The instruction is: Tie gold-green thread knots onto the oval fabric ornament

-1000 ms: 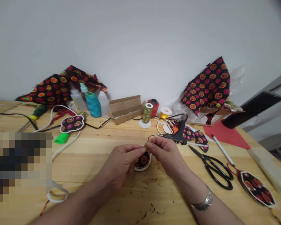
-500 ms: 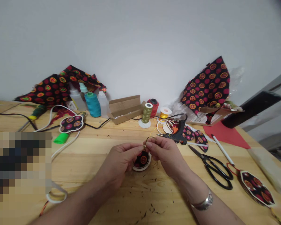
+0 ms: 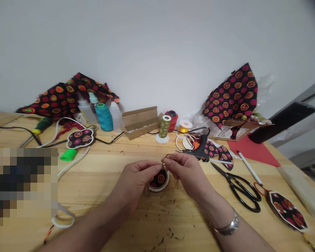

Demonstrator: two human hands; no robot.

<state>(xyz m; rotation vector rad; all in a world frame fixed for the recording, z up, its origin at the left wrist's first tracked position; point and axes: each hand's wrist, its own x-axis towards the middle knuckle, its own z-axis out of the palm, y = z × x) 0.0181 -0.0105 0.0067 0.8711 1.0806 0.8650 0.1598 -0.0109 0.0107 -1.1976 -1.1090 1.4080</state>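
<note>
A round ornament [image 3: 160, 179], dark patterned fabric with a white rim, lies on the wooden table between my hands. At its top edge, my left hand [image 3: 136, 180] pinches a thin cord [image 3: 170, 155] between thumb and forefinger. My right hand [image 3: 187, 175] pinches the same olive-brown cord just beside it, fingertips almost touching those of the left. The cord loops up over the right fingertips. Loose thread ends hang below the right hand. The exact spot where the cord meets the ornament is partly hidden by my fingers.
Black scissors [image 3: 235, 187] and a glue gun [image 3: 201, 150] lie to the right, near an octagonal ornament [image 3: 288, 210]. Behind stand thread spools [image 3: 165, 126] and a cardboard box [image 3: 141, 124]. A flower-shaped ornament [image 3: 80, 139] and white cable [image 3: 72, 167] lie left. Dark scraps dot the front.
Both hands stay almost in place over the ornament. The fingertips and the cord between them have shifted only slightly.
</note>
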